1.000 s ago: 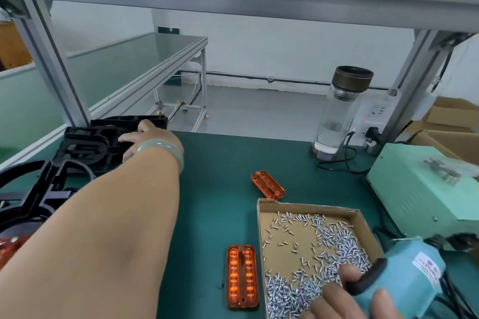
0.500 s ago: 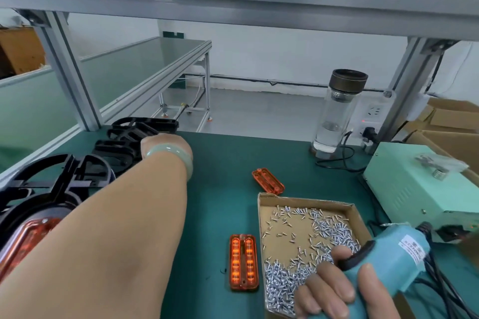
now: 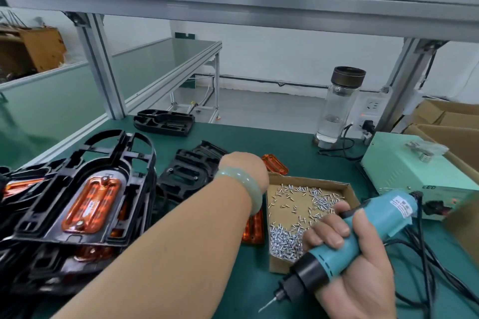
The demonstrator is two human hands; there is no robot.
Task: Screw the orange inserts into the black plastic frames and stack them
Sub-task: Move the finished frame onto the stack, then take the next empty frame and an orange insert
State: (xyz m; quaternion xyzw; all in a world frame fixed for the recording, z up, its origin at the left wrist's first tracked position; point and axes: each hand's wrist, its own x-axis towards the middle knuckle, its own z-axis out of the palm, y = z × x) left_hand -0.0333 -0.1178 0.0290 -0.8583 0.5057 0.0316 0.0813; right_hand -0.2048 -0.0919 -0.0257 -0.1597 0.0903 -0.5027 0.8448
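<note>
My left hand (image 3: 246, 167), with a pale green bangle on the wrist, grips the right edge of a black plastic frame (image 3: 186, 173) at the middle of the green mat; the fingers are hidden behind the wrist. At the left lies a stack of black frames with orange inserts (image 3: 85, 202) fitted in them. One loose orange insert (image 3: 274, 163) lies just beyond my left hand, another (image 3: 255, 228) shows under my forearm. My right hand (image 3: 357, 267) holds a teal electric screwdriver (image 3: 350, 238), bit pointing down and left.
A shallow cardboard box of small silver screws (image 3: 305, 212) sits between my hands. Another black frame (image 3: 163, 122) lies at the mat's far edge. A glass bottle (image 3: 339, 106), a pale green power unit (image 3: 414, 166) with cables, and cardboard boxes (image 3: 445, 122) stand at the right.
My left hand has pulled a black frame from the far left toward the middle of the mat. My right hand has lifted the screwdriver off the screw box. The camera has tilted downward.
</note>
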